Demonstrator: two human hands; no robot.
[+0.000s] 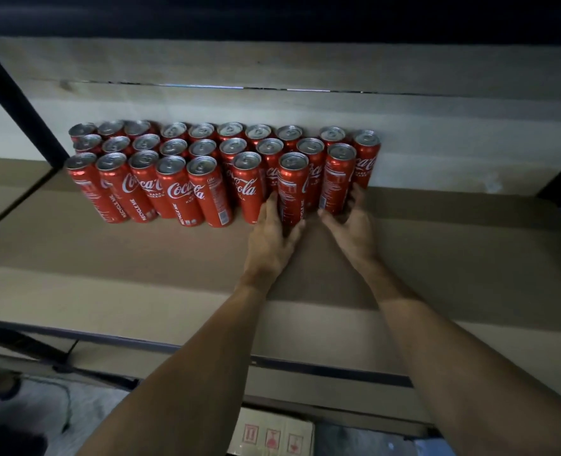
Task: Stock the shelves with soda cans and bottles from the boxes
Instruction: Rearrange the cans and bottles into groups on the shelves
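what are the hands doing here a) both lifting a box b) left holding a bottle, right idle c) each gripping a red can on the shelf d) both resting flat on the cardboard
c: the left hand curls round a can and the right hand round the neighbour can, both upright on the shelf.

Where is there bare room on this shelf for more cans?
Free: the brown cardboard shelf liner right of the block of red slim soda cans, up to the dark right upright, and the wide strip in front. Crowded: back left, beside the dark left upright, and where the left hand grips one front can and the right hand the neighbouring can.
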